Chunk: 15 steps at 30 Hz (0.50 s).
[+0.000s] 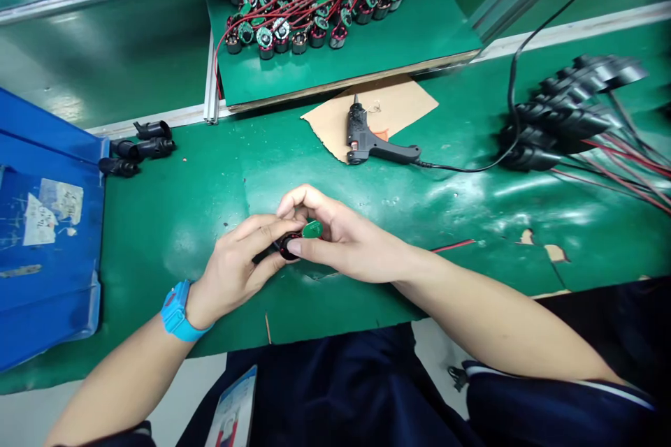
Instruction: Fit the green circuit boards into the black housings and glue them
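Note:
Over the green bench, my two hands meet around a small dark motor (286, 247) with a round green circuit board (313, 229) at its side. My left hand (233, 258), a blue band on its wrist, has its fingers closed around the dark part from the left. From the other side my right hand (349, 237) grips it too, with the thumb pressed on its top and the fingers curled behind the board. Much of the part is hidden by my fingers. A red wire (453, 246) shows beyond my right wrist; where it starts is hidden.
A glue gun (361, 136) lies on a cardboard piece (414, 101) ahead. Behind it, a raised green board (409, 49) carries many red-wired motors (298, 42). Several black plastic housings (152, 147) lie near a blue bin (52, 279); more black housings (571, 115) with wires are at right.

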Each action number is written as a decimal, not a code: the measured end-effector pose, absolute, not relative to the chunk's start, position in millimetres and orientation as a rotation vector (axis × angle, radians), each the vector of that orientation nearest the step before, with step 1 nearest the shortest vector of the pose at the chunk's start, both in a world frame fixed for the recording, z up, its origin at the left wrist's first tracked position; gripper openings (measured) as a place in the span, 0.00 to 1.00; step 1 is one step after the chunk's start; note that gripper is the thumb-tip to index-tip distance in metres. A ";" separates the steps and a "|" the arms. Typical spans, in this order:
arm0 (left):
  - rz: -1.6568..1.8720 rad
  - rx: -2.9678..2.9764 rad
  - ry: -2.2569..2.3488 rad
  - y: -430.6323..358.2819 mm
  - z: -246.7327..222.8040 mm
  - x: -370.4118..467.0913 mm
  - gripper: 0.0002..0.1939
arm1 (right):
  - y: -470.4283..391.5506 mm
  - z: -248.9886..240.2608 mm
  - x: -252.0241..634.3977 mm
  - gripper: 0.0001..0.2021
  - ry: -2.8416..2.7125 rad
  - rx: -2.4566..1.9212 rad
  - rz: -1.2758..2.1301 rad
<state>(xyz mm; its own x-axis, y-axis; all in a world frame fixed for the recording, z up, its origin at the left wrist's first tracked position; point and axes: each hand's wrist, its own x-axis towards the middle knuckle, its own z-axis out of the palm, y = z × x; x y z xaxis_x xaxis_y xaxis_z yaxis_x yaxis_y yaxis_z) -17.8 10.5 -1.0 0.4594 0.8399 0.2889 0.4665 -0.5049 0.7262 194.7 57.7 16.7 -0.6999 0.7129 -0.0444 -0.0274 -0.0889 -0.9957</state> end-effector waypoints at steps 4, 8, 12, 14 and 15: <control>0.855 2.179 1.096 8.2 -2.4 -16.8 0.19 | 54.0 12.7 190.2 0.11 -1.711 -0.741 1.714; 0.841 2.250 1.161 2.5 -4.1 -15.7 0.20 | 48.2 8.8 182.7 0.12 -1.733 -0.770 1.528; 0.828 2.300 1.185 3.2 -1.2 -13.6 0.19 | 46.6 9.6 181.2 0.12 -1.720 -0.792 1.511; 0.817 2.265 1.210 5.8 2.2 -12.7 0.17 | 48.9 11.5 185.3 0.14 -1.668 -0.828 1.610; 0.824 2.245 1.231 6.9 3.8 -12.5 0.15 | 50.7 12.6 188.2 0.17 -1.629 -0.853 1.662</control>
